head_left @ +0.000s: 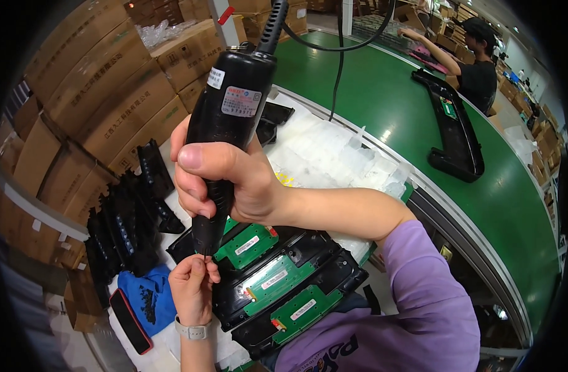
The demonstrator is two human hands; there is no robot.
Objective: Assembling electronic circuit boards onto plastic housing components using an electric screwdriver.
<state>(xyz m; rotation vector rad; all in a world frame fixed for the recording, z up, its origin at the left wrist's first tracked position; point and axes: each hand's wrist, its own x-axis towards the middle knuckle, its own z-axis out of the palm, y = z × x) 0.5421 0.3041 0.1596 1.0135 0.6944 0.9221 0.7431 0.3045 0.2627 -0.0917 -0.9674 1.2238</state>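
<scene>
My right hand is wrapped around a black corded electric screwdriver, held upright with its bit pointing down. At the bit's tip, the fingers of my left hand are pinched together; what they hold is too small to make out. Beneath and beside them, several black plastic housings lie side by side. Green circuit boards with white labels and small red-and-yellow parts sit in these housings. The screwdriver and my hands hide part of the farthest housing.
Left of my hands lie a blue cloth with small dark screws, a red-edged phone and a row of black housings. Small yellow pieces sit on the white-covered table. A green conveyor carries a black frame; a co-worker stands beyond. Cartons are stacked left.
</scene>
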